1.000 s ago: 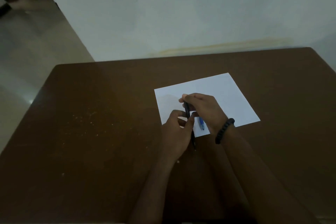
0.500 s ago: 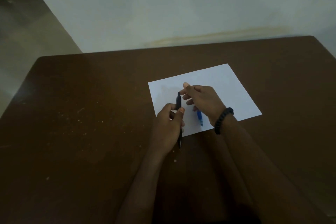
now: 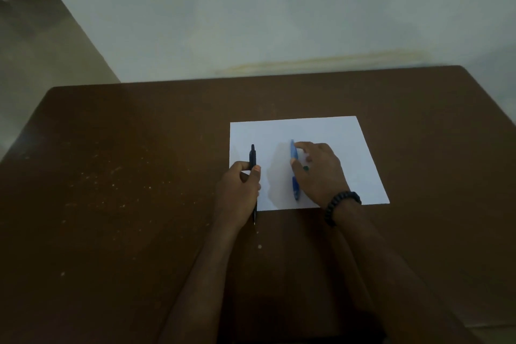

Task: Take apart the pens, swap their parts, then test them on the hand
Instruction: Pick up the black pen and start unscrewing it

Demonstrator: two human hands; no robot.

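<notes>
A black pen (image 3: 253, 156) stands lengthwise in my left hand (image 3: 242, 190), which is closed around its middle at the left edge of the white paper (image 3: 329, 131); its tip pokes out below the hand over the table. A blue pen (image 3: 294, 170) lies on the paper pointing away from me. My right hand (image 3: 318, 170), with a dark bead bracelet (image 3: 339, 204) on the wrist, rests over it, thumb and fingertips pinching its upper part. A small green spot (image 3: 306, 168) shows by the fingers; what it is cannot be made out.
The dark brown table (image 3: 125, 190) has pale specks scattered on its left half. A pale wall (image 3: 279, 14) rises right behind the far edge, and floor (image 3: 33, 45) shows at the far left. The light is dim.
My hands have moved apart. The left hand kept the black pen and shifted left; the right hand let go of it, moved right and closed its fingers on the blue pen lying on the paper.
</notes>
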